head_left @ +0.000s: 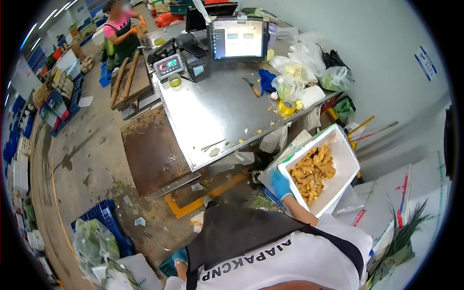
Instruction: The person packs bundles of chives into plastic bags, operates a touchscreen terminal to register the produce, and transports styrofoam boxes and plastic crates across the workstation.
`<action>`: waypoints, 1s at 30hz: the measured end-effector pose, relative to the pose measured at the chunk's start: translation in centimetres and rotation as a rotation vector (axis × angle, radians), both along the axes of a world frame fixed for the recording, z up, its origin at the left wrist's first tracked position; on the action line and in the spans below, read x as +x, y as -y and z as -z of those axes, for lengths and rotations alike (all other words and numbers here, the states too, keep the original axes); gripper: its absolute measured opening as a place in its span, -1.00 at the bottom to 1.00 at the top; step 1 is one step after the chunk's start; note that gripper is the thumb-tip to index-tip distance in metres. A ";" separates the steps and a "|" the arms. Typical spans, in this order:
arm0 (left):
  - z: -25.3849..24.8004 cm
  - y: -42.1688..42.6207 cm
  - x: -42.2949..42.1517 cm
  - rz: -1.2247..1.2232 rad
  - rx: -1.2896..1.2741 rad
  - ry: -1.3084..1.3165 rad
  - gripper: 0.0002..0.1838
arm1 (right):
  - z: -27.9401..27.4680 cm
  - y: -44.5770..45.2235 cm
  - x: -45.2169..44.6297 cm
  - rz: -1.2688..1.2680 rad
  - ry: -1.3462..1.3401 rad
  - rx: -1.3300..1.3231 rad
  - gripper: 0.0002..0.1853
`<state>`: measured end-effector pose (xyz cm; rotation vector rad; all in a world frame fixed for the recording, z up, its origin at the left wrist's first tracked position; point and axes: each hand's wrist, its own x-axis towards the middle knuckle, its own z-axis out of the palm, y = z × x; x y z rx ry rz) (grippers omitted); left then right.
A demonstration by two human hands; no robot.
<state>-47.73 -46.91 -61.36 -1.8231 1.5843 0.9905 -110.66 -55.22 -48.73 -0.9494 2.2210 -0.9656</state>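
My right hand (280, 185), in a blue glove, is at the left side of a white foam box (345, 166) and grips its edge. Knobbly brown ginger (313, 173) lies in a heap inside the box, toward its left half. Low at the left of my body is my left hand (180, 255), also blue-gloved and partly covered by the dark apron (227, 229). A green basket (167, 267) is right beside it; the fingers are too hidden to show whether they hold it.
A steel table (208, 116) carries a monitor (239, 38), a scale display (169, 66), a knife (251, 87), yellow tape (287, 108) and plastic bags (297, 63). A blue pallet (108, 220) lies on the floor. Another person (123, 31) stands at the back, wearing orange gloves.
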 end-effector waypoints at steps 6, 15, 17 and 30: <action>-9.1 25.0 -5.1 -0.628 -0.495 -0.397 -0.55 | -4.8 3.0 -3.1 0.275 -0.635 -0.010 -0.24; -16.2 39.8 -32.9 0.379 -0.808 -0.497 0.22 | -0.9 3.9 -4.1 0.512 -0.512 -0.092 -0.23; -15.3 41.1 -36.2 0.392 -0.734 -0.423 0.25 | -2.1 5.2 -5.5 0.697 -0.235 -0.243 -0.26; -9.7 58.1 -46.8 0.359 -0.916 -0.413 -0.34 | -10.5 56.6 -20.7 -0.538 -0.186 -0.296 -0.73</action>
